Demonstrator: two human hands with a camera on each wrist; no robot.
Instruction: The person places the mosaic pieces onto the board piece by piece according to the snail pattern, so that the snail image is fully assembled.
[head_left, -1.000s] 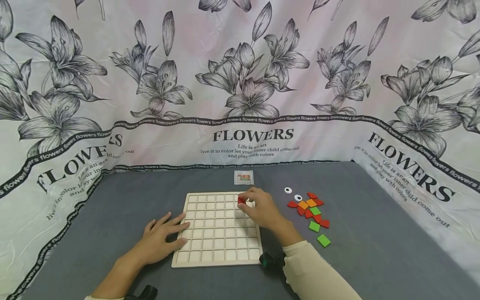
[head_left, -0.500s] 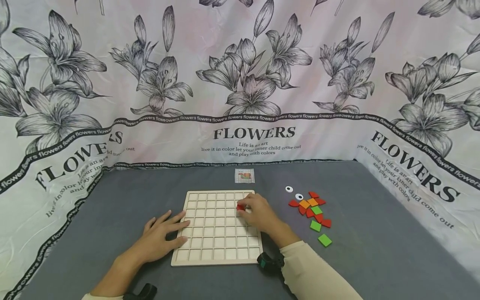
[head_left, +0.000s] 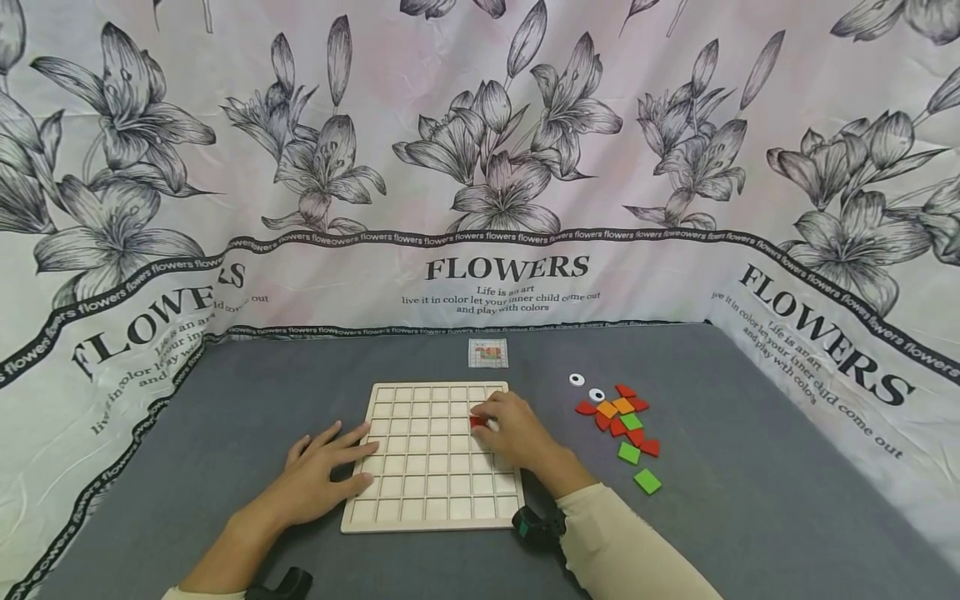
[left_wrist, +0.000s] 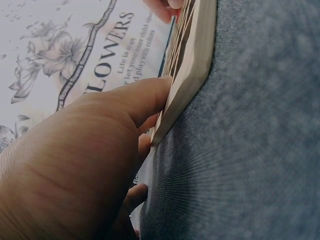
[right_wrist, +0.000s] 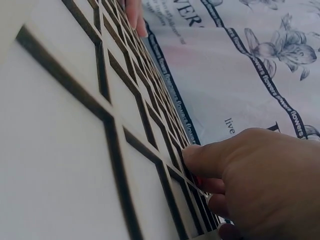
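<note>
Red piece [head_left: 476, 422] pinched between right thumb and fingers over the grid board [head_left: 438, 485]

Position of piece: The red piece sits at the fingertips of the right hand [head_left: 519, 429], on the hand's left side. Thumb and fingers grip it from near and far sides. It is located over the right-hand part of the board, in the far half. The fingers hide most of it; its exact compartment, and whether it touches the board, cannot be told. In the right wrist view, only a small red patch shows beneath the thumb.

Right hand: The forearm, in a pale sleeve [head_left: 626, 533], reaches in from the lower right. The back of the hand faces up.

Left hand: The left hand [head_left: 324, 477] is set palm down at the board's left edge. Its fingers are extended and spread, with thumb and some fingertips resting on the rim; it grips nothing.

Surroundings: The board lies flat on a grey cloth [head_left: 757, 483]. A small printed card [head_left: 488, 353] lies beyond its far edge. To the right are loose red, orange and green tiles [head_left: 629, 452] and two white discs [head_left: 596, 395] with dark centres.
</note>
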